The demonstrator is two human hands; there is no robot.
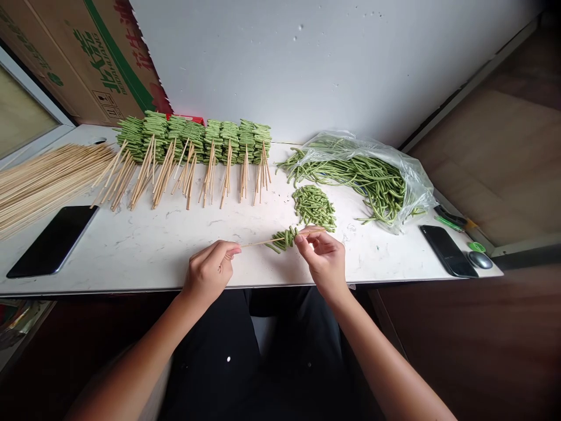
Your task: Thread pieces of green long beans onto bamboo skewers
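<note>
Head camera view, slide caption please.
Left hand and right hand hold folded green long beans on a thin wooden skewer.

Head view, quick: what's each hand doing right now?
Left hand: closed, fingers pinching a bamboo skewer.
Right hand: closed, fingers pinching the same skewer just beside the folded long beans threaded on it.

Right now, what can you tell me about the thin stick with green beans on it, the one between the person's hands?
It is a thin, straight, pale bamboo skewer, lying nearly level and seemingly held above the white tabletop. One end reaches the fingertips of the left hand, and the other runs into the fingers of the right hand. Toward the right, folded green beans sit bunched along it in tight loops, while the left part remains bare.
</note>
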